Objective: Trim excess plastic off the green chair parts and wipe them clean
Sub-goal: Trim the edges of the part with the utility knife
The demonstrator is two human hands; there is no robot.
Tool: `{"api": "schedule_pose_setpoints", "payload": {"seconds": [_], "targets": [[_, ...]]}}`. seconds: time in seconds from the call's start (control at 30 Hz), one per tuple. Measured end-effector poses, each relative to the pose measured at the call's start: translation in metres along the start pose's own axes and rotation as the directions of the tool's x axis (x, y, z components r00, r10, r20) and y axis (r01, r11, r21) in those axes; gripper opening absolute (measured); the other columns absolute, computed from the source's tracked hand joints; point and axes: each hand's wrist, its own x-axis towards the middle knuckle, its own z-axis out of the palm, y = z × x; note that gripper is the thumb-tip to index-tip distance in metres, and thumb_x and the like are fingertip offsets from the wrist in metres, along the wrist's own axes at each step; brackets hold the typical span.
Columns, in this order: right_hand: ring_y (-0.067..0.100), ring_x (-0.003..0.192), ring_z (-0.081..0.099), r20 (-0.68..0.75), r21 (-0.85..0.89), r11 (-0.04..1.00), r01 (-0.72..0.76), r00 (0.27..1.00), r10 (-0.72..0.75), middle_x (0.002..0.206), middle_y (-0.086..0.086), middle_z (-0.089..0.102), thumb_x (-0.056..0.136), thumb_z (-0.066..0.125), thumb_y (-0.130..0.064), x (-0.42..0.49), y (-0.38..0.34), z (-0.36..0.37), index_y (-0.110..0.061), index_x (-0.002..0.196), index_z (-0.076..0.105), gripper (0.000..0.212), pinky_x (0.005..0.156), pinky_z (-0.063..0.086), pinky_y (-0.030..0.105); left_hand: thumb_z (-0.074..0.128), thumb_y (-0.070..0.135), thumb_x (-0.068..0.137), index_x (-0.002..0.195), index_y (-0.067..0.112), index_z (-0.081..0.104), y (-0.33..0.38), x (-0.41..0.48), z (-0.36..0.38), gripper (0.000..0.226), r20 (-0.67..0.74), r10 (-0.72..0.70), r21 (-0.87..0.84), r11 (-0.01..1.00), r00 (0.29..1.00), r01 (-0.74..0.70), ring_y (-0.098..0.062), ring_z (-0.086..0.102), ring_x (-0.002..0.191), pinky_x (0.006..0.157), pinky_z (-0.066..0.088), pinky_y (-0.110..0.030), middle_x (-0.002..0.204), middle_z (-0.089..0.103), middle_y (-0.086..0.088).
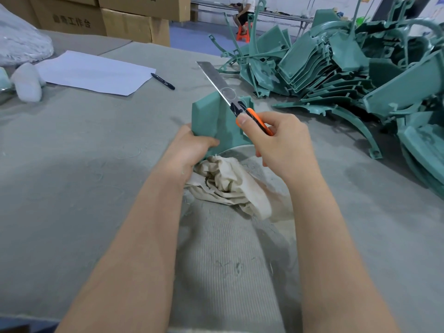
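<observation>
my left hand (192, 146) grips the green chair part (217, 123) upright, steadying it, just beyond the rag (228, 186), so my right hand (281, 140), wrapped round the orange knife (240, 104), can shave its top edge.

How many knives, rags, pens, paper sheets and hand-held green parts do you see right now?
knife: 1
rag: 1
pen: 1
paper sheet: 1
held green part: 1
Total: 5

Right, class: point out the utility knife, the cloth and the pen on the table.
utility knife (227, 93): head view, lower part of the blade.
cloth (228, 182): head view, crumpled middle.
pen (163, 81): head view, mid-barrel.
</observation>
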Motion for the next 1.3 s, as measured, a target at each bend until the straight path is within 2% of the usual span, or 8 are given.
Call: {"api": "schedule_pose_setpoints", "payload": {"seconds": [0.13,0.33,0.57,0.73,0.87,1.03,1.13,1.3], "targets": [[0.017,0.046,0.043,0.016,-0.013,1.000,0.016,1.000,-0.015,0.060,0.017,0.056,0.090,0.056,-0.052,-0.0001,0.0007,-0.0030,-0.014,0.073,0.063,0.043,0.056,0.048,0.039,0.062,-0.011,0.081,0.088,0.018,0.064,0.0005,-0.0008,-0.0002,0.030,0.000,0.001,-0.005,1.000,1.000,-0.001,-0.016,0.066,0.080,0.080,0.054,-0.030,0.081,0.069,0.005],[0.017,0.047,0.042,0.026,0.015,1.000,0.004,1.000,-0.004,0.057,0.016,0.053,0.091,0.056,-0.049,-0.0006,0.0003,-0.0022,-0.012,0.073,0.064,0.042,0.057,0.048,0.041,0.063,-0.010,0.081,0.095,0.015,0.064,0.0002,0.0002,-0.0004,0.029,-0.004,-0.003,0.003,1.000,1.000,0.003,-0.022,0.066,0.090,0.086,0.053,-0.035,0.086,0.069,0.002],[0.020,0.049,0.044,0.001,0.020,1.000,0.000,1.000,0.000,0.062,0.020,0.055,0.091,0.056,-0.048,-0.0003,-0.0016,0.0013,-0.018,0.071,0.065,0.037,0.060,0.050,0.043,0.062,-0.010,0.081,0.084,0.019,0.065,-0.0014,0.0012,-0.0011,0.030,0.009,0.003,-0.006,1.000,1.000,-0.003,-0.010,0.067,0.073,0.071,0.056,-0.025,0.073,0.070,0.009],[0.016,0.046,0.042,0.020,0.013,1.000,0.011,1.000,-0.011,0.055,0.012,0.050,0.091,0.056,-0.049,-0.0007,-0.0005,0.0002,-0.020,0.064,0.060,0.039,0.057,0.047,0.040,0.064,-0.009,0.081,0.083,0.021,0.064,-0.0003,0.0006,-0.0015,0.030,-0.001,-0.009,0.003,1.000,1.000,0.009,-0.009,0.067,0.072,0.066,0.054,-0.024,0.073,0.070,0.009],[0.014,0.045,0.041,0.036,0.016,1.000,0.024,0.999,-0.024,0.054,0.007,0.049,0.091,0.056,-0.050,-0.0013,0.0003,-0.0014,-0.014,0.069,0.061,0.042,0.054,0.044,0.037,0.063,-0.009,0.081,0.085,0.020,0.063,0.0008,-0.0014,-0.0012,0.029,-0.004,-0.014,0.000,1.000,1.000,0.014,-0.014,0.066,0.078,0.077,0.055,-0.029,0.080,0.069,0.005],[0.014,0.046,0.040,0.053,0.028,0.999,0.019,0.998,-0.021,0.055,0.014,0.049,0.091,0.056,-0.050,-0.0009,0.0010,-0.0024,-0.007,0.078,0.065,0.045,0.053,0.042,0.035,0.063,-0.010,0.081,0.096,0.014,0.064,0.0027,-0.0030,-0.0009,0.028,-0.004,-0.015,-0.004,1.000,1.000,0.015,-0.024,0.066,0.093,0.089,0.053,-0.037,0.087,0.069,0.001],[0.014,0.046,0.040,0.052,0.053,0.999,0.011,0.999,-0.013,0.053,0.004,0.048,0.091,0.056,-0.048,-0.0010,0.0014,-0.0021,-0.016,0.070,0.063,0.039,0.052,0.042,0.036,0.062,-0.010,0.081,0.098,0.012,0.064,0.0027,-0.0034,0.0001,0.028,0.004,-0.021,0.010,1.000,1.000,0.021,-0.026,0.066,0.094,0.090,0.053,-0.039,0.089,0.069,-0.002],[0.016,0.047,0.042,0.012,0.049,0.999,-0.002,1.000,0.001,0.054,0.004,0.049,0.092,0.056,-0.048,-0.0004,0.0002,-0.0008,-0.020,0.072,0.067,0.035,0.057,0.049,0.042,0.063,-0.008,0.082,0.096,0.015,0.064,0.0018,-0.0018,-0.0006,0.027,0.005,-0.030,0.021,0.999,1.000,0.030,-0.025,0.067,0.094,0.087,0.054,-0.037,0.090,0.069,-0.002]]}}
